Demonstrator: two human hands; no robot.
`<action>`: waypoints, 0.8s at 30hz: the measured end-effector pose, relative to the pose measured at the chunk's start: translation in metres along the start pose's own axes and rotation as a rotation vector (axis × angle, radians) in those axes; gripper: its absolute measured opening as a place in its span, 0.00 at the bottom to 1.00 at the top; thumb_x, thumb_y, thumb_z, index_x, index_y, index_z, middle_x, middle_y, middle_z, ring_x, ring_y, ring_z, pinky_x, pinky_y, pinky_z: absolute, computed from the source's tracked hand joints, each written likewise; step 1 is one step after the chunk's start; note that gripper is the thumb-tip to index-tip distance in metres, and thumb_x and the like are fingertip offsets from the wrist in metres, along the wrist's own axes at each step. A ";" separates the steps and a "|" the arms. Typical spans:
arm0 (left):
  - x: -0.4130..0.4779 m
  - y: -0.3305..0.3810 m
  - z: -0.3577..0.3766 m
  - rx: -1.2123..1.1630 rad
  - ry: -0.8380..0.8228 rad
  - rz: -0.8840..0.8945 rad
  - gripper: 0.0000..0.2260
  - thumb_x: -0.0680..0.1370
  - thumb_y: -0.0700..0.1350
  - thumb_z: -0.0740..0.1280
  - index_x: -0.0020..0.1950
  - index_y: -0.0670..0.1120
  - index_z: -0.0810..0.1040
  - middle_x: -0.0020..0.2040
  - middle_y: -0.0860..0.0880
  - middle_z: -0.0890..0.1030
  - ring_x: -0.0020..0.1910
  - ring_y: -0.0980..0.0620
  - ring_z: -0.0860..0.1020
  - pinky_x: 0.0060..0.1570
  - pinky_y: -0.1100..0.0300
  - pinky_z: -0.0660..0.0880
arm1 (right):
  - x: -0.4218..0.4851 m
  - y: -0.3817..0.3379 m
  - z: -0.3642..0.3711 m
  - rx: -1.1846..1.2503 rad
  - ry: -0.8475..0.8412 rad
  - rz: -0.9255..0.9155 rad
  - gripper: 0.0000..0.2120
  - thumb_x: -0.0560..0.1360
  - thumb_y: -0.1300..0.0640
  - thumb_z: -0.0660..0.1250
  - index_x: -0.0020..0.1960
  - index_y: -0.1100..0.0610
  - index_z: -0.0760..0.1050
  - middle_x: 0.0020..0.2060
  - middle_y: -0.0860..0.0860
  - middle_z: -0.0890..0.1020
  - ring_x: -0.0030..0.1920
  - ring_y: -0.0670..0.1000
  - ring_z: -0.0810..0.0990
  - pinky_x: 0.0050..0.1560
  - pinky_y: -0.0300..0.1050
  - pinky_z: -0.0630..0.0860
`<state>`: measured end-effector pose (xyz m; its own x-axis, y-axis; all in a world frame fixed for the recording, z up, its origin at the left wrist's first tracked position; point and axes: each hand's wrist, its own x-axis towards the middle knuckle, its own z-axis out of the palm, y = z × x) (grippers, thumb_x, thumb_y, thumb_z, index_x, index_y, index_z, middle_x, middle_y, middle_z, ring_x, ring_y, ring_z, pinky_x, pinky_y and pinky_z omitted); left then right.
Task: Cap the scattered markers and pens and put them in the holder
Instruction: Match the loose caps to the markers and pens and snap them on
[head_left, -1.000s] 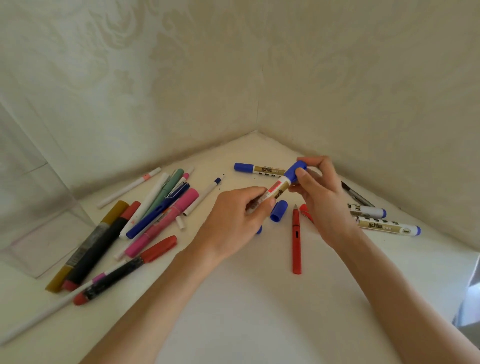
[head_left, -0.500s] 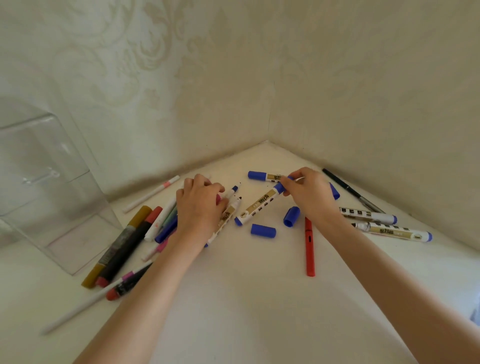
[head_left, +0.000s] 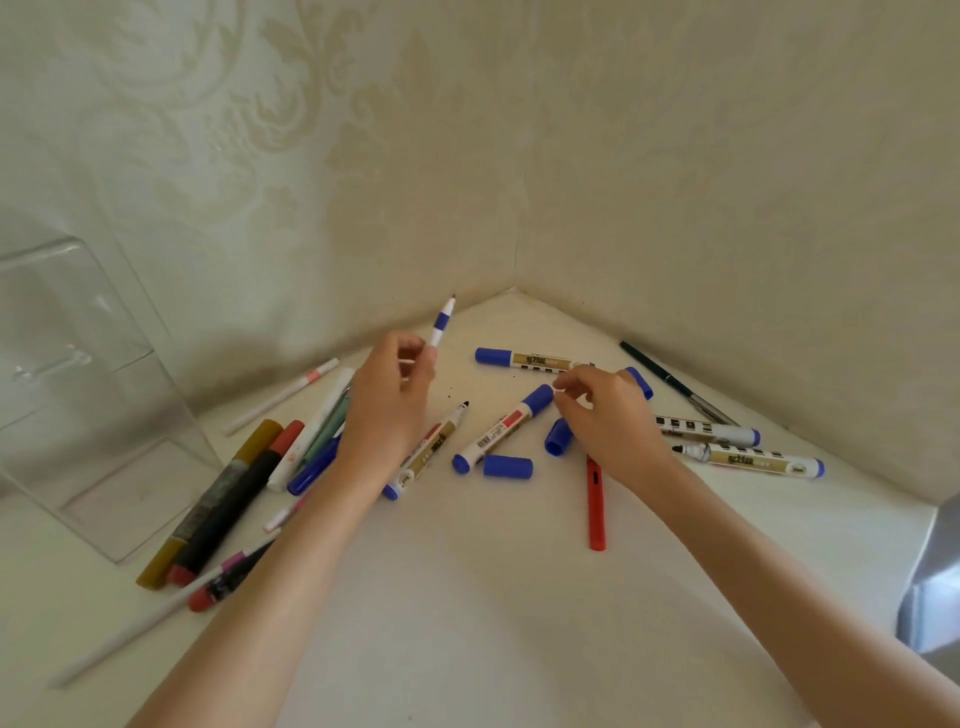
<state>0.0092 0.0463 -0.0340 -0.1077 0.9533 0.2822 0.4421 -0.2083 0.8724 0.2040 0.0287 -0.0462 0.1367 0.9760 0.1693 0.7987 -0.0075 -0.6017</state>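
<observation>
My left hand (head_left: 387, 410) holds a thin white pen with a blue band (head_left: 442, 325), its bare tip pointing up toward the wall corner. My right hand (head_left: 608, 415) hovers with thumb and forefinger pinched close together beside the blue cap end of a capped white marker (head_left: 501, 431) that lies on the table. Whether something small sits in that pinch I cannot tell. An uncapped marker (head_left: 436, 447) lies beside my left wrist. Loose blue caps (head_left: 508, 466) (head_left: 558, 437) rest near it. The clear plastic holder (head_left: 78, 389) stands at the far left.
More markers lie at the right (head_left: 753, 460) and back (head_left: 524, 358). A red pen (head_left: 596, 504) is under my right wrist and a black pen (head_left: 675, 384) along the right wall. A pile of thick markers (head_left: 228, 499) and pens sits beside the holder. Walls close off the corner.
The right hand set the capped blue marker down and let go of it. The left hand reached into the pile and lifted out the thin white pen.
</observation>
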 end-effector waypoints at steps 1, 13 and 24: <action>-0.008 0.003 -0.006 -0.053 0.001 0.002 0.04 0.80 0.47 0.59 0.51 0.48 0.71 0.45 0.52 0.78 0.40 0.56 0.76 0.41 0.65 0.74 | -0.005 0.004 -0.006 -0.009 0.003 -0.006 0.12 0.78 0.58 0.60 0.61 0.54 0.74 0.53 0.49 0.78 0.54 0.46 0.71 0.47 0.37 0.66; -0.073 -0.032 -0.072 0.172 0.083 -0.017 0.05 0.76 0.44 0.65 0.51 0.45 0.73 0.43 0.54 0.78 0.41 0.59 0.76 0.31 0.74 0.69 | -0.046 0.075 -0.055 -0.527 0.131 0.247 0.19 0.71 0.63 0.63 0.61 0.56 0.72 0.58 0.57 0.74 0.58 0.62 0.67 0.57 0.52 0.65; -0.073 -0.029 -0.060 0.158 0.059 -0.012 0.05 0.75 0.44 0.67 0.49 0.48 0.73 0.42 0.55 0.77 0.40 0.61 0.76 0.32 0.73 0.69 | -0.039 0.039 -0.026 -0.533 0.026 -0.039 0.19 0.78 0.57 0.60 0.69 0.53 0.66 0.63 0.52 0.71 0.61 0.54 0.66 0.57 0.45 0.69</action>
<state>-0.0493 -0.0304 -0.0554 -0.1639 0.9399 0.2995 0.5744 -0.1559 0.8036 0.2451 -0.0153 -0.0559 0.1104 0.9721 0.2069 0.9894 -0.0877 -0.1156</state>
